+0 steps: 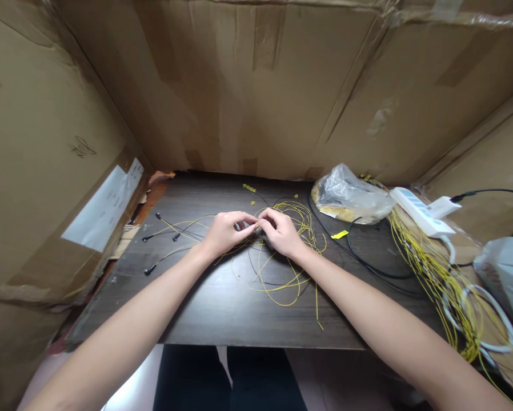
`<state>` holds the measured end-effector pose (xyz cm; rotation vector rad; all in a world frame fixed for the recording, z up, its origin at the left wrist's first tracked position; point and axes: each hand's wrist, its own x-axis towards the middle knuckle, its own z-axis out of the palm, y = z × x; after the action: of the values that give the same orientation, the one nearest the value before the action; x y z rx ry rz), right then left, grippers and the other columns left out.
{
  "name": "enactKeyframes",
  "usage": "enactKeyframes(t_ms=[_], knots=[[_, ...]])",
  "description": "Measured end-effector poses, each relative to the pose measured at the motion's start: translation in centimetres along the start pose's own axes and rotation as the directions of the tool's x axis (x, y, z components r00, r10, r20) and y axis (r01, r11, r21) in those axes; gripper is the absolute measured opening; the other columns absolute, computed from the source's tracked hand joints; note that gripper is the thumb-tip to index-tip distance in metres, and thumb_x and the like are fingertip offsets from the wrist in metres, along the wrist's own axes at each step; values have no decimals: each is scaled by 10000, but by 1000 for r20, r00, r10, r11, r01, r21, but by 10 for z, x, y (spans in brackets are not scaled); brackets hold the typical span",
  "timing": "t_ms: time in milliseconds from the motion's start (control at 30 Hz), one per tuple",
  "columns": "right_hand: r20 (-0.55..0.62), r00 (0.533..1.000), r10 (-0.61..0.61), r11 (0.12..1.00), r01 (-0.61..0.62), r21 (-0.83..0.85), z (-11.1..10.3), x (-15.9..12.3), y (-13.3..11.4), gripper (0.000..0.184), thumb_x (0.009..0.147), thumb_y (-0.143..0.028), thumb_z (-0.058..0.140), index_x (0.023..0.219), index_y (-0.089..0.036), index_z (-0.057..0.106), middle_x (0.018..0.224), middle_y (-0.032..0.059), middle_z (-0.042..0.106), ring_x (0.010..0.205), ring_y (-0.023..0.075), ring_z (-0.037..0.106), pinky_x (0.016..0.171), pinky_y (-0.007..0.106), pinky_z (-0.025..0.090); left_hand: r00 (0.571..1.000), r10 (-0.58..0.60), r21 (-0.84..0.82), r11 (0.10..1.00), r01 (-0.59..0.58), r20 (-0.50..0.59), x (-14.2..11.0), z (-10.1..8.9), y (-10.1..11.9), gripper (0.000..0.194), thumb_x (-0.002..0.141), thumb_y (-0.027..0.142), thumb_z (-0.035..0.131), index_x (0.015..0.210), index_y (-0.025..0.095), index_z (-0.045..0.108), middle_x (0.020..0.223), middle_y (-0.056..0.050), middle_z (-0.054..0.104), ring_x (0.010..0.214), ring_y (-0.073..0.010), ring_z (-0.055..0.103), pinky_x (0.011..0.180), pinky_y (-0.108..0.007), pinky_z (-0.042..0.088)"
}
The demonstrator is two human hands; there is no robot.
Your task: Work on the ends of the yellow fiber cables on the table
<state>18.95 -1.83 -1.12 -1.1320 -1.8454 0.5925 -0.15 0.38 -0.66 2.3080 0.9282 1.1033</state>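
Note:
My left hand [231,231] and my right hand [279,231] meet over the middle of the dark tabletop, thumbs and forefingers pinched close together. Whatever lies between the fingertips is too small to make out. Around and under both hands spread thin yellow wires [297,285], looping mostly by the right hand. Left of my left hand, several wires end in small black connectors [151,269]. Beyond the hands, a short row of small yellow pieces [248,188] lies on the table, with a loose yellow piece [253,203] nearer to me.
A clear plastic bag [351,194] sits at the back right, beside a yellow tag [339,234] on a black cable [368,268]. Further right are a white power strip [421,212] and a thick bundle of yellow wires [436,285]. Cardboard walls [239,91] enclose the table.

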Motion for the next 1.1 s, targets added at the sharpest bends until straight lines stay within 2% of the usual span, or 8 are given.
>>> enactKeyframes(t_ms=[267,333,500,767,967,1100], knots=[[8,1000,12,997,-12,-75,1,0,-1,378,977,-370,469,636,-207,479,609,-1,532,622,153,492,631,291,354,1000,11,0,1000,-11,-8,0,1,-1,105,875,250,710,875,168,775,746,-16,756,575,-108,634,567,-204,498],[5,1000,4,997,-3,-73,1,0,-1,354,974,-367,471,661,-206,509,645,7,563,651,160,515,650,294,369,1000,8,4,1000,-8,-9,0,0,-2,117,881,261,705,879,169,778,750,-20,757,581,-112,638,570,-208,504],[-1,1000,8,1000,-8,-22,0,-1,-1,147,899,-282,542,789,-203,600,747,17,624,691,166,552,663,287,410,1000,-1,10,1000,0,8,-1,0,-3,157,901,310,694,906,188,793,759,-22,764,589,-119,649,575,-217,512],[-4,1000,4,997,-5,-74,1,0,-1,344,965,-361,482,668,-202,552,645,12,573,652,164,524,650,300,375,1000,16,-13,1000,-16,-10,-1,1,-2,170,905,311,695,893,176,796,755,-30,769,584,-119,657,575,-212,516],[-9,1000,17,999,-18,-33,1,-1,-1,222,934,-326,526,769,-198,604,719,17,613,670,163,533,649,292,397,1000,-28,1,1000,28,-1,0,0,0,188,895,333,695,893,177,799,769,-32,776,579,-121,656,575,-216,525],[-14,1000,17,999,-18,-38,1,-1,0,241,942,-323,501,753,-199,585,706,16,601,666,163,531,649,293,393,999,-33,-16,999,33,0,0,0,-1,181,890,329,703,921,180,802,782,-34,780,578,-120,655,572,-214,526]])
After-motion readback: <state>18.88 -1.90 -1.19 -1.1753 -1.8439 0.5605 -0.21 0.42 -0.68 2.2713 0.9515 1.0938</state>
